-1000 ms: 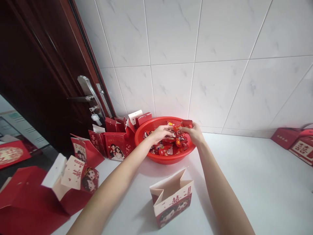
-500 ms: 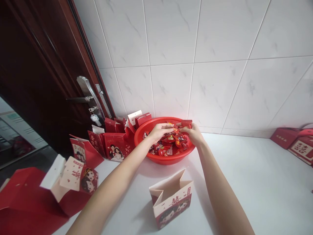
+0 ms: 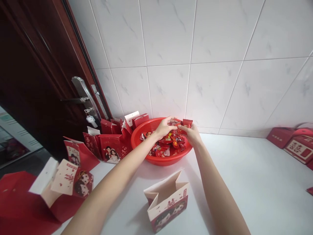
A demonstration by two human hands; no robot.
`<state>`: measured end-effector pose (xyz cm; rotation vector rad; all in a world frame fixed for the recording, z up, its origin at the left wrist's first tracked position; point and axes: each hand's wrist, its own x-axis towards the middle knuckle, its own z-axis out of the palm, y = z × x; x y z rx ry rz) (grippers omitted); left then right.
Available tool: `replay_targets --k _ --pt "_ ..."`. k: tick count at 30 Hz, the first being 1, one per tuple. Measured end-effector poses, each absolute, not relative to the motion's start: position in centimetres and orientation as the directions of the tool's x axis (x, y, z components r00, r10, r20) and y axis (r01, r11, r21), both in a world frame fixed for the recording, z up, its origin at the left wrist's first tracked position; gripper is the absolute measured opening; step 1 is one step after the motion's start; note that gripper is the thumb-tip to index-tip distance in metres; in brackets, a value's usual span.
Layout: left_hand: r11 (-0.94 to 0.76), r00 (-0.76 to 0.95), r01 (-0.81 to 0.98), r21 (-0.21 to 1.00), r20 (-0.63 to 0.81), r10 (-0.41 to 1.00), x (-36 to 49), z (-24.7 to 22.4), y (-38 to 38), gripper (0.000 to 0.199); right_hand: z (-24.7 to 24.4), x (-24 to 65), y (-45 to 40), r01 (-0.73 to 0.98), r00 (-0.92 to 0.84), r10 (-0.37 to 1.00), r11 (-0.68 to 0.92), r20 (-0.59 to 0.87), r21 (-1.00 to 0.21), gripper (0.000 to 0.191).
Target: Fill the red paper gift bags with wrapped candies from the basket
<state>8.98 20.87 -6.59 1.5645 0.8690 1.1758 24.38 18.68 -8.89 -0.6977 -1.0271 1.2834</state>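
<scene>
Holding red candy packet (image 3: 187, 123), long axis level, right hand (image 3: 192, 134) above red basket (image 3: 138, 140).

A dark-red wooden door (image 3: 41, 81) is fitted with a steel lever handle (image 3: 81, 93). White marble-veined wall tiles (image 3: 168, 39) are set behind the white surface (image 3: 244, 173), and red printed gift boxes (image 3: 297, 148) are placed at its right end.

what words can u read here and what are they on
"囍" in red on the cream panel of the paper gift bag
"囍" on the cream label of the red box
Small gold characters on the dark red box: too small to read
Candy wrappers in the red basket: too blurred to read
</scene>
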Motion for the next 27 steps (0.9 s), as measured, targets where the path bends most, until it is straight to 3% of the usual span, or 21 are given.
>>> replay_targets --k 4,6,10,11,18,20,23,27 --pt "-0.308 0.161 0.059 0.950 0.295 0.942 10.1 -6.4 22.3 0.046 -9.1 24.3 19.2 -0.471 0.130 0.970 0.241 0.204 -0.849 0.029" --pt "-0.288 0.123 0.240 0.927 0.265 0.956 10.3 -6.7 23.1 0.039 -9.0 24.3 19.3 -0.507 0.207 0.959 0.274 0.193 -0.817 0.025" --pt "-0.213 0.298 0.638 0.740 0.017 0.954 10.0 -8.2 23.9 0.012 -9.0 24.3 19.5 -0.555 0.263 0.949 0.297 0.174 -0.777 0.024" --pt "-0.206 0.336 0.669 0.714 -0.044 0.941 9.8 -8.6 23.8 0.008 -9.1 24.3 19.6 -0.560 0.271 0.948 0.298 0.169 -0.773 0.025" --pt "-0.217 0.408 0.829 0.516 -0.290 0.866 9.5 -8.1 23.3 0.050 -9.3 24.1 19.7 -0.561 0.299 0.943 0.299 0.147 -0.772 0.030" --pt "-0.221 0.410 0.868 0.444 -0.390 0.825 9.5 -7.7 23.1 0.046 -9.2 24.1 19.7 -0.569 0.319 0.938 0.303 0.134 -0.765 0.030" --pt "-0.213 0.392 0.902 0.376 -0.505 0.769 9.6 -7.2 22.6 0.024 -9.0 24.1 19.7 -0.576 0.335 0.935 0.303 0.119 -0.760 0.030" --pt "-0.162 0.270 0.946 0.281 -0.404 0.874 10.1 -7.0 22.3 0.021 -9.1 24.1 19.7 -0.570 0.329 0.938 0.290 0.110 -0.769 0.030"
